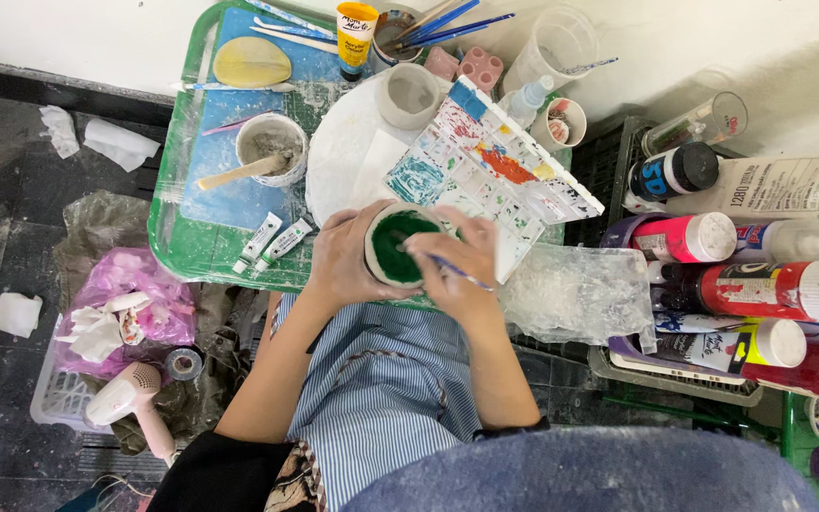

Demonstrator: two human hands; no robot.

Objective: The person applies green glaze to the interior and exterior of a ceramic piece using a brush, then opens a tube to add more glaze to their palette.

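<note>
- Cup [396, 245]: a small clay one, green inside, held over the near edge of the green tray [174, 248], just in front of the palette [485, 166].
- Its mouth faces up toward the camera, tipped a little toward the person, so its long axis runs nearly along the line of sight.
- Left hand [338, 258] wraps the cup's left side, fingers curled close together against the wall, thumb near the rim.
- Right hand [457, 261] pinches a thin brush [457, 272] between thumb and fingertips; the other fingers are folded in.
- The brush handle points down and to the right, its tip end toward the cup's green inside; the hand hides the tip itself.
- Two paint tubes [272, 242] lie on the tray left of the left hand.
- A bowl [272, 147] with a stick stands farther back on the tray.
- Paint bottles [760, 289] lie stacked well to the right.
</note>
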